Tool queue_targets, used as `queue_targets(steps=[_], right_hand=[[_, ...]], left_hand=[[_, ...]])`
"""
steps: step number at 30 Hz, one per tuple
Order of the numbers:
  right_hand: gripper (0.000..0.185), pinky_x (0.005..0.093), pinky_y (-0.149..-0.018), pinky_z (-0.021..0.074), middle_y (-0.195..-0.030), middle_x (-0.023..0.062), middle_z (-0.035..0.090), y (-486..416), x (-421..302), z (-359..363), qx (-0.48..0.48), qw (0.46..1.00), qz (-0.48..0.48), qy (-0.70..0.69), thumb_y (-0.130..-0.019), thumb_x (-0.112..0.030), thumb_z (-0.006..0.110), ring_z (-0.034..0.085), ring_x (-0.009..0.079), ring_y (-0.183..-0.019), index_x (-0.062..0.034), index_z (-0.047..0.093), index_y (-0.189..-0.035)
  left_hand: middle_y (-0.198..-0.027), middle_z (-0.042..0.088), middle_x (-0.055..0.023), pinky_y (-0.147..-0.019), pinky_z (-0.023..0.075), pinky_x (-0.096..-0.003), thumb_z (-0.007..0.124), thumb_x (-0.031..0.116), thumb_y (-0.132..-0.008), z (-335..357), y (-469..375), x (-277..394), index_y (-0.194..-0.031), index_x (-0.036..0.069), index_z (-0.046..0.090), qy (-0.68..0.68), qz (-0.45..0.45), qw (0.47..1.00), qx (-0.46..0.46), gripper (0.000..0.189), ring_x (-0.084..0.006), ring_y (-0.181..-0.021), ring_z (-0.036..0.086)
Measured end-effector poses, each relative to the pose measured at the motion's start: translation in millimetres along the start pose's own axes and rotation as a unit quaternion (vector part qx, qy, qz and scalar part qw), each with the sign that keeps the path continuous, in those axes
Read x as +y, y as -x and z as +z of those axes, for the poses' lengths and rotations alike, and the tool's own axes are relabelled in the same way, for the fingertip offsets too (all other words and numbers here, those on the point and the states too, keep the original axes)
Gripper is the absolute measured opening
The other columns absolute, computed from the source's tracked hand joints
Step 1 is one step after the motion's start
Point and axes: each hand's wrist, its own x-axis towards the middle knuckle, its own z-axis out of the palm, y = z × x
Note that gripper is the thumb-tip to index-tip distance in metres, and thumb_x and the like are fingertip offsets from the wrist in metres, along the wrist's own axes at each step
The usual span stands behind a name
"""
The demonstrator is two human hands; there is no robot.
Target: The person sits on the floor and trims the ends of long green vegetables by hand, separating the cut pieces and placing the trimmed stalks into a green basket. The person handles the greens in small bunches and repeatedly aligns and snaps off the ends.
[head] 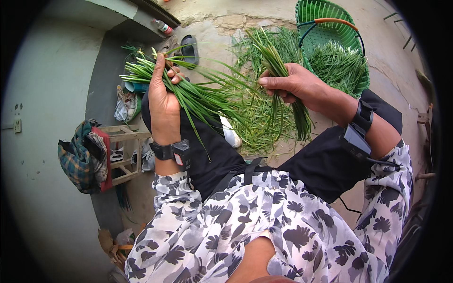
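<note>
My left hand (pixel 165 85) is closed around a bunch of green garlic chives (pixel 198 95), their pale stem ends pointing left and the leaves fanning out to the right over my knee. A few long leaves stretch from it towards my other hand. In my right hand (pixel 290 83) is a second, narrower bunch of chives (pixel 270 58), stem ends up and leaves hanging down. Loose green leaves and trimmings (pixel 262 120) lie on the floor below both hands. More chives (pixel 338 65) fill the lower part of a green woven plastic basket (pixel 304 39) beyond my right hand.
At the left, a wooden stool (pixel 125 166) carries folded cloth (pixel 79 159) beside the wall. A dark slipper (pixel 189 49) and a plastic bottle (pixel 163 27) are near the doorway step. A bag (pixel 125 108) stands behind my left wrist, and my white shoe (pixel 230 132) touches the trimmings.
</note>
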Motion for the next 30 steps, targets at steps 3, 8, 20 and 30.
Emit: queue_targets(steps=[3, 8, 20, 30], right_hand=[[0.024, 0.0177, -0.049, 0.0367, -0.084, 0.0029, 0.066, 2, -5, 1, -0.024, 0.997, -0.021, -0.075, -0.089, -0.024, 0.071, 0.05, 0.0037, -0.061, -0.0021, 0.066, -0.098], [0.023, 0.0168, -0.048, 0.0362, -0.09, 0.0048, 0.07, 8, -14, 1, -0.07, 0.992, -0.03, -0.099, -0.092, -0.021, 0.068, 0.05, 0.0022, -0.061, -0.0003, 0.066, -0.102], [0.021, 0.0161, -0.044, 0.0319, -0.083, 0.0029, 0.07, 3, -11, 5, -0.116, 0.991, 0.01, -0.073, -0.09, -0.023, 0.07, 0.046, -0.0004, -0.055, -0.0025, 0.067, -0.097], [0.024, 0.0171, -0.044, 0.0326, -0.08, 0.0021, 0.07, 10, -13, 3, -0.127, 0.991, 0.021, -0.045, -0.089, -0.025, 0.072, 0.045, 0.0003, -0.053, -0.0023, 0.067, -0.096]], left_hand=[[-0.092, 0.065, -0.0054, -0.065, 0.0482, -0.0253, 0.07, 0.019, -0.091, 2, 3, -4, -0.099, 0.004, 0.063, -0.078, 0.039, 0.996, -0.016, 0.018, -0.0136, -0.077, 0.057], [-0.101, 0.068, -0.0133, -0.084, 0.0542, -0.0366, 0.061, 0.022, -0.097, 12, 15, -32, -0.096, 0.0, 0.062, -0.164, 0.0, 0.986, -0.043, 0.022, -0.0213, -0.086, 0.064], [-0.067, 0.054, -0.0003, -0.049, 0.0414, -0.0256, 0.073, 0.014, -0.088, 42, 42, -76, -0.093, 0.0, 0.066, -0.296, -0.116, 0.936, -0.153, 0.017, -0.0081, -0.052, 0.047], [-0.065, 0.049, 0.0025, -0.05, 0.0388, -0.024, 0.072, 0.012, -0.088, 26, 23, -60, -0.101, -0.001, 0.066, -0.28, -0.009, 0.959, -0.04, 0.019, -0.0071, -0.052, 0.042]])
